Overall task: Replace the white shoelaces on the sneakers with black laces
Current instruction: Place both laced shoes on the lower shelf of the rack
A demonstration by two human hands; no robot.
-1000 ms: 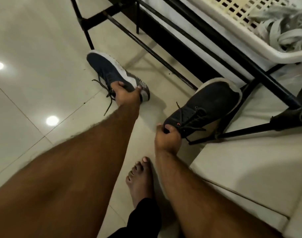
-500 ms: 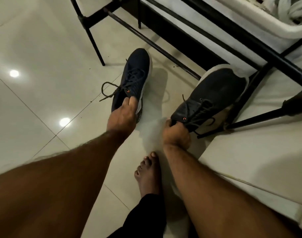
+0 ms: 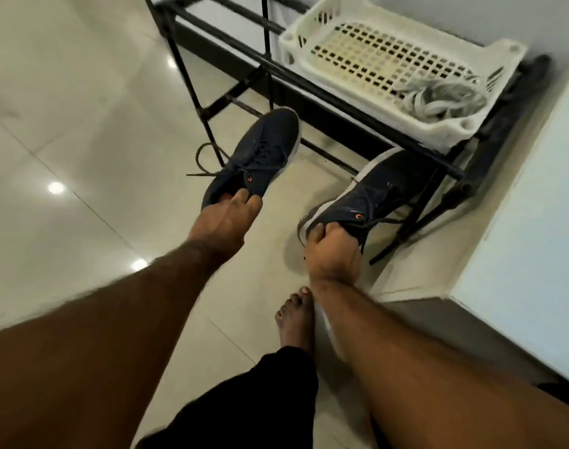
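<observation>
Two dark blue sneakers are held above the tiled floor [image 3: 82,140], one in each hand, both with toes pointing toward the top of the frame.

Left hand [image 3: 223,222]: centre of the frame. The fingers are curled into the heel opening of the left sneaker [image 3: 260,153], clamped on the collar. This sneaker is threaded with a black lace [image 3: 202,163]; its loose loop and end hang out to the left of the shoe.

Right hand [image 3: 333,251]: right of centre, lower than the left hand. The fingers are closed around the heel collar of the right sneaker [image 3: 377,189]. This sneaker also carries dark laces; the ends trail toward the lower right. Its white sole edge shows along the left side.

The two sneakers are near each other but apart.

A black metal rack [image 3: 309,82] runs across the upper part of the frame. A white plastic basket [image 3: 438,131] sits on the rack at upper right. A bundle of white laces [image 3: 438,98] lies in the right-hand end of the basket.

A bare foot [image 3: 296,319] rests on the floor at lower centre, just beside the right forearm.
</observation>
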